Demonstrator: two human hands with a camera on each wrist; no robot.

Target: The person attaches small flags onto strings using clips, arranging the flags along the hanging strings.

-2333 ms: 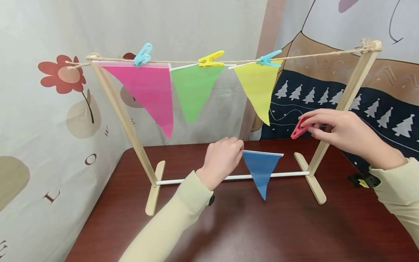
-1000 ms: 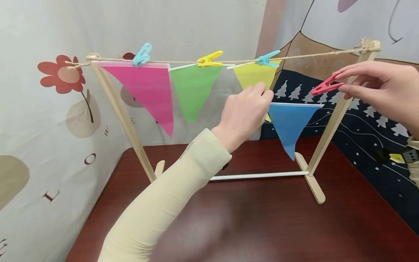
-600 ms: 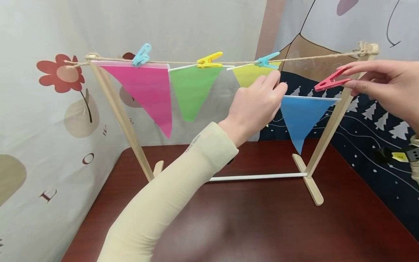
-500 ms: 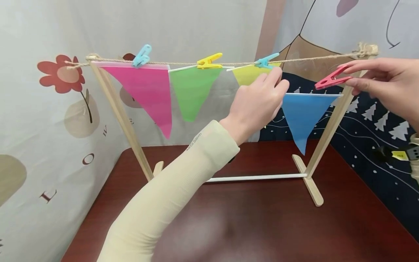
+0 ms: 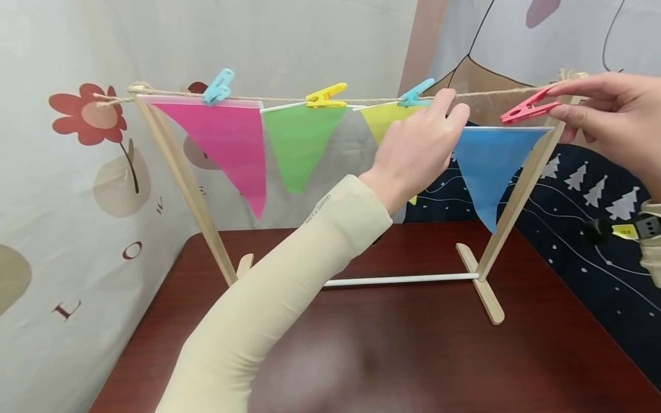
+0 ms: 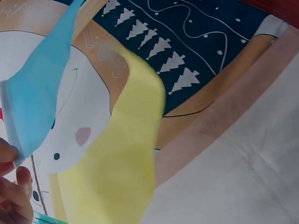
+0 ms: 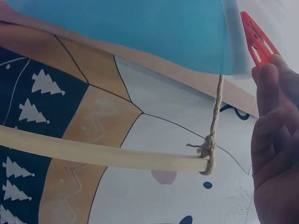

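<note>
My left hand (image 5: 420, 143) pinches the left end of a blue triangular flag (image 5: 493, 169) by its white top strip, holding it a little below the twine (image 5: 493, 93). The left wrist view shows thumb and finger on that strip's corner. My right hand (image 5: 614, 115) pinches a red clothespin (image 5: 529, 107) by its handles, its tip just above the flag's top edge. Left along the twine, a pink flag (image 5: 222, 140), a green flag (image 5: 302, 137) and a yellow flag (image 5: 382, 117) hang from clothespins. My left hand hides much of the yellow flag.
Two wooden posts (image 5: 183, 183) carry the twine, with a white rod (image 5: 403, 280) joining their feet low down. The stand is on a dark red-brown table (image 5: 413, 350). Printed cloth (image 5: 330, 46) hangs close behind. A blue clothespin (image 5: 415, 93) sits beside my left hand.
My left hand has lifted the blue flag from near the white rod, up and to the right, close under the twine. My right hand has risen with the red clothespin.
</note>
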